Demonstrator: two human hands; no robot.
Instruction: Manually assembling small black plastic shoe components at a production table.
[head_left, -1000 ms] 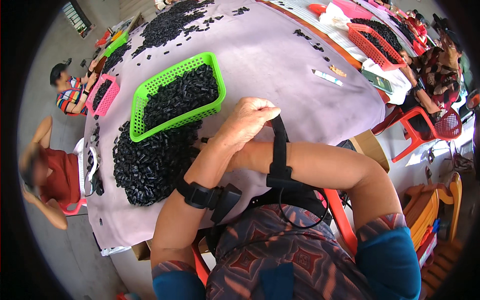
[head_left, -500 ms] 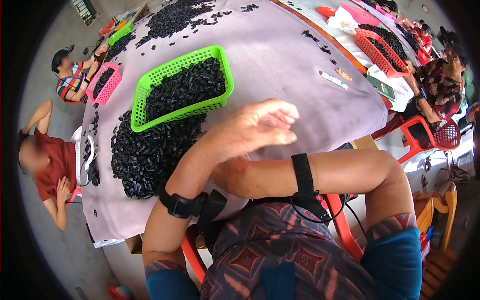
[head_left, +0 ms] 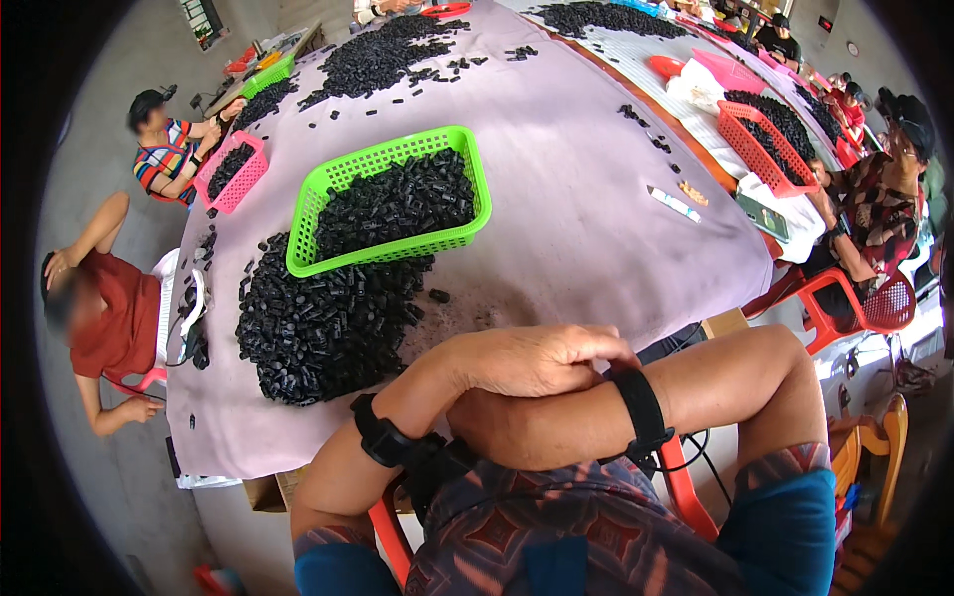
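My left hand (head_left: 556, 360) lies across my right forearm, its fingers bent and closed at the upper end of a black strap (head_left: 644, 409) worn there; the fingertips are partly hidden. My right forearm (head_left: 547, 429) crosses beneath the left one, and my right hand is out of sight behind it. A black band with a dark box sits on my left wrist (head_left: 383, 437). Beyond my arms, a heap of small black cylindrical parts (head_left: 318, 338) lies on the cloth. A green basket (head_left: 475, 221) filled with such parts rests against the heap's far side.
A pale cloth (head_left: 586, 199) covers the table. At its right lie a white marker pen (head_left: 674, 204) and a phone (head_left: 762, 217). Co-workers sit on both sides, near a pink basket (head_left: 260, 164) and a red basket (head_left: 730, 119). More black parts (head_left: 383, 62) spread at the far end.
My left hand, raised above my right forearm before, has come down onto it beside the strap. The view has shifted, so the table appears lower and further scenery shows.
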